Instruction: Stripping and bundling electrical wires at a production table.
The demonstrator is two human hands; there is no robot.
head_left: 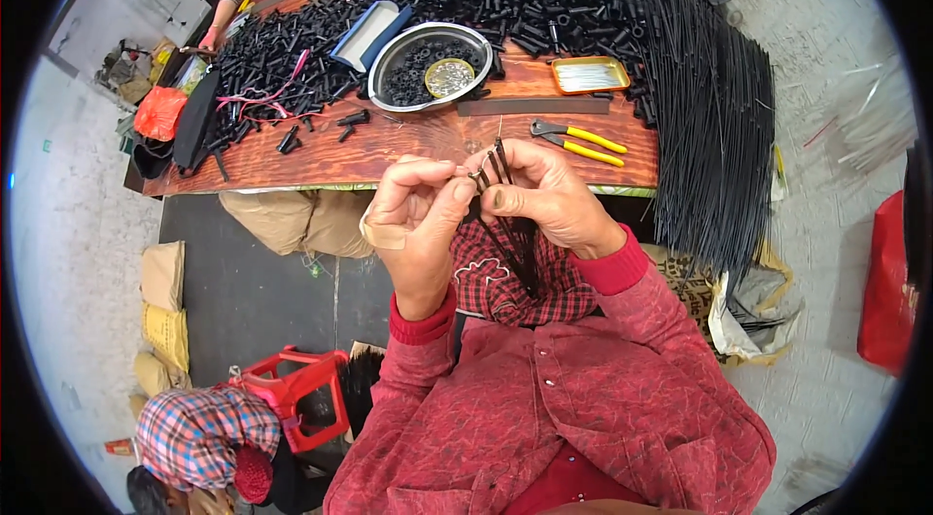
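My left hand [416, 214] is closed in a pinch, thumb against the fingertips, with a tan adhesive plaster near the base of its thumb. Its fingertips meet a small piece at the rod ends that I cannot make out. Close beside it, my right hand [544, 196] grips a bundle of thin black rods [520, 257], which look like umbrella ribs. Their upper ends stick out above the fingers, and the rest slants down over my lap. Both hands are raised just in front of the table's near edge.
On the wooden table [418, 154] lie yellow-handled pincers [583, 142], a metal bowl [374, 78] of small black parts, a yellow tray [591, 75] of thin pins and a heap of black tubes [564, 0]. Long black rods [714, 117] hang over the right edge. Another person works far left.
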